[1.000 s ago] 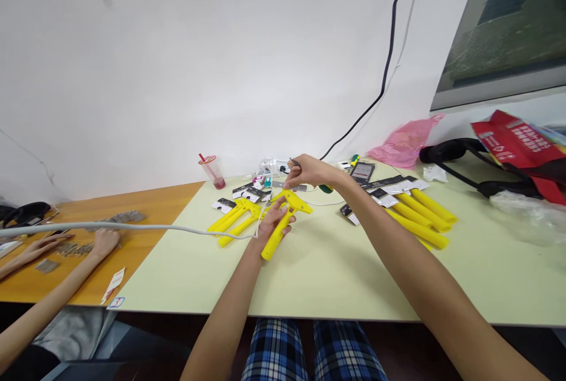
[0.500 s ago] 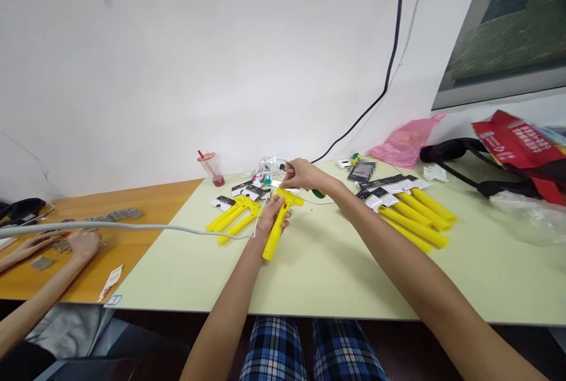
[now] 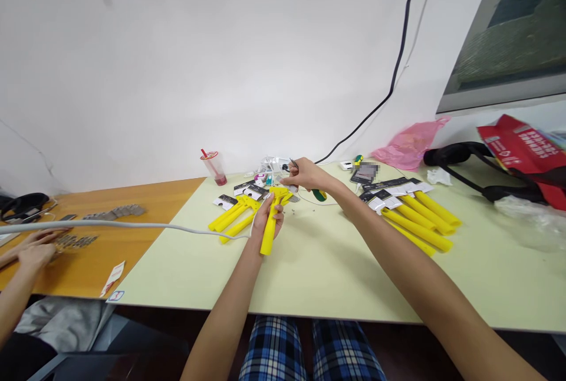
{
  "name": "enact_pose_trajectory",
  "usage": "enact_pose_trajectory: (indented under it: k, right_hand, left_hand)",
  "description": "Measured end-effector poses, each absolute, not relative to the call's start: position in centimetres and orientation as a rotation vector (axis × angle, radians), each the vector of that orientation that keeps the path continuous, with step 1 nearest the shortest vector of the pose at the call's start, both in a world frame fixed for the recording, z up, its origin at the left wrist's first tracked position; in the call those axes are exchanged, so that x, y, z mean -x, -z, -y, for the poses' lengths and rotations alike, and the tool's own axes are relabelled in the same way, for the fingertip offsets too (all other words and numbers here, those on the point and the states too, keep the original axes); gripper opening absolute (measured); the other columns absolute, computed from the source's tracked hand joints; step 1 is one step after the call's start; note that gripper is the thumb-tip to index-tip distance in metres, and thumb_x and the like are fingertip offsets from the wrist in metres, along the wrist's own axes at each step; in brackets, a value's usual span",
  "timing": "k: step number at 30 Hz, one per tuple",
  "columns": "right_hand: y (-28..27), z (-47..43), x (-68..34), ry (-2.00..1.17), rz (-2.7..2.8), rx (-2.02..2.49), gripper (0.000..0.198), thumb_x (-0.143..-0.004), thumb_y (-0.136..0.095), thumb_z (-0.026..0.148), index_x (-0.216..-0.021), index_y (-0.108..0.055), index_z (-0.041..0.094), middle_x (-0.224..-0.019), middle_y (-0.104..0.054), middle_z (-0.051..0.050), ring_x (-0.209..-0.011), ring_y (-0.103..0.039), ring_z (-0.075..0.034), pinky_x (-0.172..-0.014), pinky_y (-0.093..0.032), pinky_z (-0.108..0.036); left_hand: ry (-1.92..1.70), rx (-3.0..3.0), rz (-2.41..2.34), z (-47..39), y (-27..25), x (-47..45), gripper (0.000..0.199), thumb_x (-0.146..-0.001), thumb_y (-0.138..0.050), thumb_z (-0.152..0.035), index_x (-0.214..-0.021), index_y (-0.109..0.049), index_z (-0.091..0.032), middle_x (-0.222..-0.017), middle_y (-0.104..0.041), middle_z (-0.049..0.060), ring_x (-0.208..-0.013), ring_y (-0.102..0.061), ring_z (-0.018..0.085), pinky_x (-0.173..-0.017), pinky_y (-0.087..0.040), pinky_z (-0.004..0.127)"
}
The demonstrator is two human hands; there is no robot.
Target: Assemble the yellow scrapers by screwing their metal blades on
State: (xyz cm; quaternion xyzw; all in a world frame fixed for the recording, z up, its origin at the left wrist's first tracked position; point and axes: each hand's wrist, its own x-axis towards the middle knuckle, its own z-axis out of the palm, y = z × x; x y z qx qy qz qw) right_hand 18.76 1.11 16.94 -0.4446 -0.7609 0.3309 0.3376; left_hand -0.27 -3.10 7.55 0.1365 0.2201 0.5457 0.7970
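My left hand (image 3: 262,217) grips the yellow tool (image 3: 269,235); my right hand (image 3: 310,174), pinched narrow, holds a screwdriver (image 3: 319,195). Apparent step: work at the tool's head (image 3: 278,191); next move requires steady alignment.

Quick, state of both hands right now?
Left hand: closed around the yellow tool.
Right hand: closed, screwdriver in its grip; whether it pinches anything else can't be told.

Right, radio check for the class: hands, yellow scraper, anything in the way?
Left hand gripping yellow scraper. Right hand near scraper's head, holding green-handled tool. Pale cable crossing view toward left hand.
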Motion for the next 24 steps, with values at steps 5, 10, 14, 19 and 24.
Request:
enact_pose_trajectory:
  k: [5,10,14,19,24]
  right_hand:
    - [-17.1,-1.1,-18.8,-0.879,1.969,1.157,0.052,-0.082,-0.082,0.036,-0.075,-0.031,0.027,-0.057,-0.059,0.004,-0.05,-0.049,-0.011,-0.04,-0.037,-0.023]
    - [-16.8,-1.1,-18.9,-0.877,2.044,1.14,0.054,-0.081,-0.084,0.041,-0.076,-0.033,0.026,-0.058,-0.06,0.003,-0.051,-0.049,-0.012,-0.043,-0.037,-0.024]
    - [-16.7,-1.1,-19.5,-0.876,2.18,1.068,0.057,-0.081,-0.084,0.046,-0.075,-0.032,0.026,-0.057,-0.049,0.007,-0.053,-0.045,-0.011,-0.045,-0.031,-0.024]
    - [-16.5,-1.5,-20.1,-0.862,2.296,1.021,0.055,-0.087,-0.079,0.05,-0.076,-0.03,0.026,-0.063,-0.034,0.009,-0.056,-0.031,-0.01,-0.049,-0.024,-0.025]
    - [-16.4,-1.6,-20.3,-0.905,2.302,0.987,0.055,-0.089,-0.076,0.053,-0.079,-0.029,0.026,-0.068,-0.03,0.008,-0.059,-0.026,-0.01,-0.051,-0.022,-0.025]
  left_hand:
    - [-1.184,-0.356,-0.519,3.2,-7.6,0.1,0.02,-0.104,-0.073,-0.02,-0.122,-0.064,-0.019,-0.093,-0.071,-0.001,-0.053,-0.061,0.001,-0.038,-0.04,0.007]
    - [-1.191,-0.461,-0.588,3.3,-7.4,-0.1,0.027,-0.096,-0.083,-0.023,-0.117,-0.066,-0.019,-0.094,-0.07,-0.001,-0.054,-0.06,0.001,-0.038,-0.038,0.008]
    - [-1.174,-0.552,-0.631,3.0,-6.6,-0.1,0.038,-0.089,-0.09,-0.026,-0.117,-0.065,-0.02,-0.1,-0.072,0.0,-0.057,-0.063,0.002,-0.04,-0.04,0.009]
    - [-1.146,-0.605,-0.669,2.5,-5.7,0.0,0.047,-0.083,-0.094,-0.031,-0.117,-0.063,-0.021,-0.099,-0.074,0.001,-0.058,-0.068,0.006,-0.04,-0.042,0.011]
    - [-1.148,-0.625,-0.694,2.3,-5.6,0.0,0.049,-0.084,-0.094,-0.034,-0.118,-0.062,-0.021,-0.099,-0.076,0.003,-0.058,-0.071,0.008,-0.04,-0.042,0.011]
